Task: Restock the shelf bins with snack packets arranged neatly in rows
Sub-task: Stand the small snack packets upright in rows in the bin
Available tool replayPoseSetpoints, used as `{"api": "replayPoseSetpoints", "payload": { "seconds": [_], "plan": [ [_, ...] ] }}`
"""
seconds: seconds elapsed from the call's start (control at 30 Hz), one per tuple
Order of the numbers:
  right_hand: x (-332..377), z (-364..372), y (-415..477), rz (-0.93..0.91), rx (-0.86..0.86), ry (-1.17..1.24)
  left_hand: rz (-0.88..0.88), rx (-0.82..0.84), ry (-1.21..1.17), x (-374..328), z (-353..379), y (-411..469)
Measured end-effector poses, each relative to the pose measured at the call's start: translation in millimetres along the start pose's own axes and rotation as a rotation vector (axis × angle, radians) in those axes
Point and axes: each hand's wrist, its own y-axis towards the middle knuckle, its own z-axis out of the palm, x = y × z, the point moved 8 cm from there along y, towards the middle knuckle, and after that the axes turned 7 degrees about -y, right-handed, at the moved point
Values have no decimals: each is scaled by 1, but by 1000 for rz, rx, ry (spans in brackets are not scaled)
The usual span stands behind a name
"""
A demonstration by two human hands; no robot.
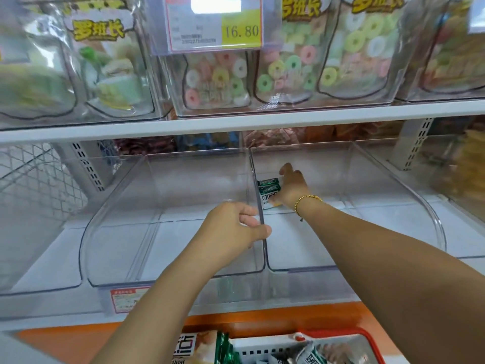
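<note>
Few snack packets [268, 189] are in yet: our right hand [291, 189] holds them against the left wall at the far end of the right bin [367, 232], starting a row. Our left hand [231, 229] grips the dividing wall [253, 174]. Next, set them down square; open room lies nearer and rightward.

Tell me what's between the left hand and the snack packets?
The clear plastic bin wall, gripped by the left hand, stands before the green-and-white snack packets; head view.
</note>
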Motion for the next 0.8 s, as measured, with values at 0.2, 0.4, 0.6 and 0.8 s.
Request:
{"api": "replayPoseSetpoints", "payload": {
  "seconds": [0.2, 0.4, 0.6, 0.8],
  "plan": [
    [11, -20, -27, 15, 103, 43, 51, -75, 178, -4, 0, -15],
    [44, -94, -124, -201, -34, 74, 312, -165, 413, -18, 11, -60],
    [4, -89, -264, -299, 23, 321, 624, -224, 617, -10, 26, -136],
    [-81, 30, -335, -140, 404, -28, 214, 260, 580, 95, 106, -189]
  ]
}}
